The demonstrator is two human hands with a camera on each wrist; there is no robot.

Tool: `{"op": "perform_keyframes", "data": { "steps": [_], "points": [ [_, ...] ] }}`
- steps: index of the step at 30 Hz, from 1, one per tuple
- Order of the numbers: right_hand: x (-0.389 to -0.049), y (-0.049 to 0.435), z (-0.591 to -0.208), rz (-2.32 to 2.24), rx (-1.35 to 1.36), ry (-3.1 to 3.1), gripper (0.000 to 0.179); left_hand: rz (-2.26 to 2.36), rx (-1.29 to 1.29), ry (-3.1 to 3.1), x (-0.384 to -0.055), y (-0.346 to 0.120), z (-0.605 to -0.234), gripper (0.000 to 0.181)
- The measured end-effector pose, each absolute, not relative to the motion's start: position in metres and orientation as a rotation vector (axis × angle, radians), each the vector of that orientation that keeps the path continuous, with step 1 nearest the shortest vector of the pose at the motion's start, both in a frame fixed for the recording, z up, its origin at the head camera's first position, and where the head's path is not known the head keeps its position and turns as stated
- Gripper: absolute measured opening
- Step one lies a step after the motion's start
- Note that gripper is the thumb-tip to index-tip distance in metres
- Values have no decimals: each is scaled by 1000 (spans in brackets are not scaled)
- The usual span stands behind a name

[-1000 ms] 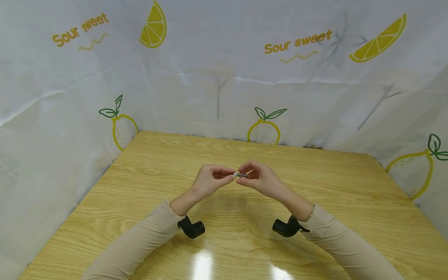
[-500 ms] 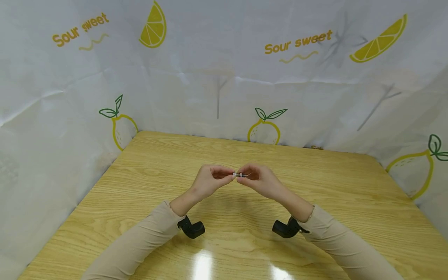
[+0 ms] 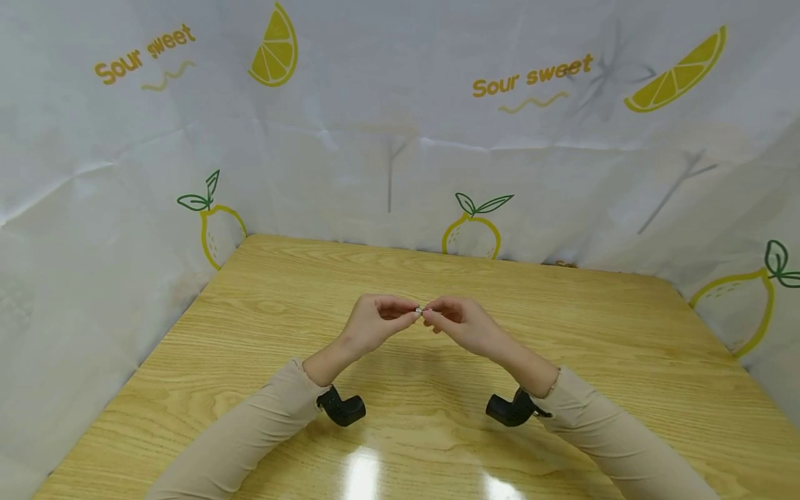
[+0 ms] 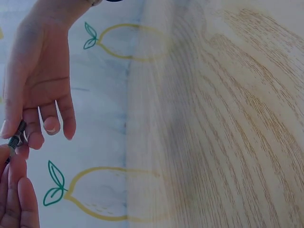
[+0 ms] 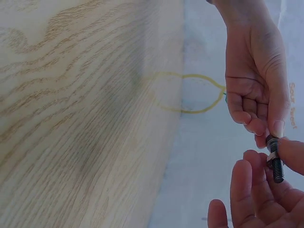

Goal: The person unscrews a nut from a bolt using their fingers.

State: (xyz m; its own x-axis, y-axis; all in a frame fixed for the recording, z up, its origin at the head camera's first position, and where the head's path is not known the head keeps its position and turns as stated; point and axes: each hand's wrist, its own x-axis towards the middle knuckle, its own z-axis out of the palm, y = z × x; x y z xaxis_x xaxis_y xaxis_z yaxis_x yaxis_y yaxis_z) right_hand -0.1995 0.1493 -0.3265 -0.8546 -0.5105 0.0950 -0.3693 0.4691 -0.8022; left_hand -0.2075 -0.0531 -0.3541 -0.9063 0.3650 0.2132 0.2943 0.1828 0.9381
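Observation:
Both hands meet over the middle of the wooden table in the head view, with a small metal bolt between them. My left hand (image 3: 375, 323) pinches the bolt's head end between thumb and fingertips. From the other side, my right hand (image 3: 469, 323) has its thumb and fingertips on the nut. In the right wrist view the bolt's dark threaded end (image 5: 278, 175) sticks out past the nut (image 5: 271, 158), which sits partway along the shank. The left wrist view catches the bolt (image 4: 15, 137) at its left edge, partly covered by fingers.
The wooden table (image 3: 312, 278) reaches back to a white cloth (image 3: 350, 167) printed with lemons and lettering, which also hangs along the sides. Black wrist mounts (image 3: 342, 408) are strapped at both cuffs.
My right thumb and fingers have shifted and closed in around the nut, now covering most of the bolt in the head view. The left hand has stayed still.

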Motion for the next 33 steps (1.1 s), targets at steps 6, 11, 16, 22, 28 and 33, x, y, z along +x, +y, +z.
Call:
{"op": "perform_keyframes", "data": {
  "steps": [6, 11, 16, 22, 28, 33],
  "points": [
    [-201, 149, -328, -1410, -767, 2567, 26, 1873, 633, 2357, -207, -52, -354, 23],
    [-201, 149, -329, -1367, -759, 2576, 31, 1868, 643, 2362, -207, -52, -354, 23],
    [-200, 149, -329, -1345, -759, 2594, 28, 1863, 634, 2364, -207, -53, -354, 24],
    [-200, 148, -329, -1416, -737, 2603, 22, 1869, 611, 2364, -207, -52, -353, 23],
    [-199, 149, -328, -1392, -732, 2610, 32, 1866, 616, 2362, -207, -52, -352, 23],
    [-199, 149, -327, -1370, -735, 2581, 29, 1864, 612, 2357, -207, -52, -353, 24]
  ]
}}
